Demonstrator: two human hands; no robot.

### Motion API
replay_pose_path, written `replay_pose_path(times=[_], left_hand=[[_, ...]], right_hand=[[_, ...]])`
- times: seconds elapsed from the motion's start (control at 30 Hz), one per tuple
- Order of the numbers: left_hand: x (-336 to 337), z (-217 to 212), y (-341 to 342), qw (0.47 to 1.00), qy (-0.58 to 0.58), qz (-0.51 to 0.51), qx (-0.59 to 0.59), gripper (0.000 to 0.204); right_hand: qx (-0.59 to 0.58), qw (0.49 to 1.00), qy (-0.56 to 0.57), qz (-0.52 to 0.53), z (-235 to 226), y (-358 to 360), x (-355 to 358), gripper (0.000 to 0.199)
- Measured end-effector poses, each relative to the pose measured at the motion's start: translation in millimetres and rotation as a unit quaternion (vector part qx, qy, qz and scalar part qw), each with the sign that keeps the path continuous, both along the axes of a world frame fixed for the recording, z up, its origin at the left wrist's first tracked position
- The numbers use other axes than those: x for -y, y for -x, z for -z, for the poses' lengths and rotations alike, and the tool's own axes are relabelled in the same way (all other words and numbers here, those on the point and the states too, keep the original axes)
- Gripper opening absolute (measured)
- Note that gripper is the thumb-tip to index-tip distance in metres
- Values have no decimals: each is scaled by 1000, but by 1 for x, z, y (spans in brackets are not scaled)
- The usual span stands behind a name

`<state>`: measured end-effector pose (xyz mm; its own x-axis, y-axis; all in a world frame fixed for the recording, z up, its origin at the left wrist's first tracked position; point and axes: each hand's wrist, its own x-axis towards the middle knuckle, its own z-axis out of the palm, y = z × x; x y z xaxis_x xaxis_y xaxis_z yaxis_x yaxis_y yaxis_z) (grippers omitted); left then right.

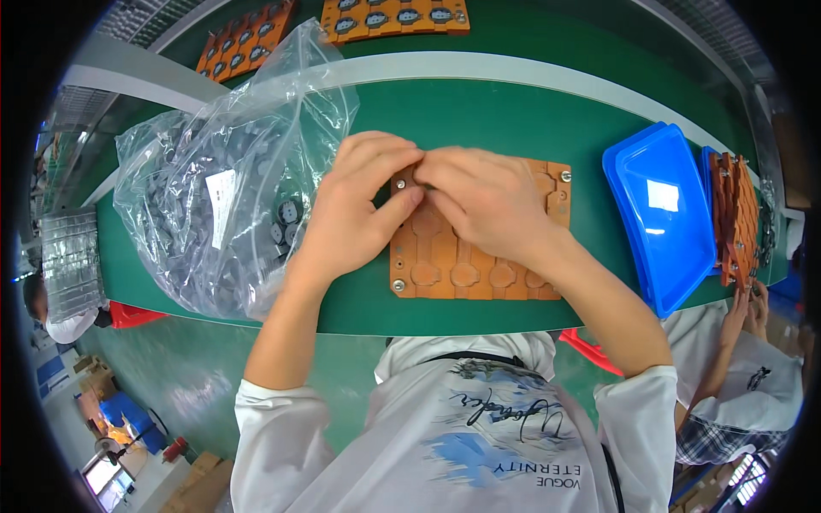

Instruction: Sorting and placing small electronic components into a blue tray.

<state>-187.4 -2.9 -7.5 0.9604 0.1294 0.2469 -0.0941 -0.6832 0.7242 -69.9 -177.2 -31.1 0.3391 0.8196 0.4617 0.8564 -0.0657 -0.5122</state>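
On the green bench lies an orange fixture plate (441, 242) with rounded recesses and metal screws at its corners. My left hand (352, 208) and my right hand (489, 202) meet over its far left corner, thumbs and fingertips pinched close together. Whatever lies between the fingertips is hidden. The recesses along the plate's near edge hold nothing, while my right hand covers much of its far side. To the left of my left hand sits a large clear plastic bag (256, 184) filled with small grey and dark round parts.
Blue plastic trays (663, 222) lean at the right, next to a stack of orange plates (737, 218). Beyond the pale ledge are two orange plates, one at left (248, 43) and one in the middle (395, 19), loaded with round parts. Another person (735, 368) works at far right.
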Motion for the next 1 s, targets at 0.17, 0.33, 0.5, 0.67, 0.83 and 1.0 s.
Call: replay_pose_path(times=[0.17,0.33,0.5,0.67,0.83,1.0], left_hand=[[7,2,-4,998,-57,20,34,44],[2,12,-20,984,-133,96,75,36],[2,17,-22,987,-120,44,101,24],[5,1,-26,987,-148,54,32,31],[0,1,-22,990,-118,68,34,31],[2,0,-27,987,-136,76,48,34]], right_hand=[[-116,991,-15,61,-20,-4,23,26],[-581,804,-47,120,-39,-27,51,37],[-145,978,34,145,-36,-5,32,39],[-59,990,71,108,-29,-6,15,31],[13,992,95,78,-20,4,34,34],[80,991,61,88,-16,11,44,38]])
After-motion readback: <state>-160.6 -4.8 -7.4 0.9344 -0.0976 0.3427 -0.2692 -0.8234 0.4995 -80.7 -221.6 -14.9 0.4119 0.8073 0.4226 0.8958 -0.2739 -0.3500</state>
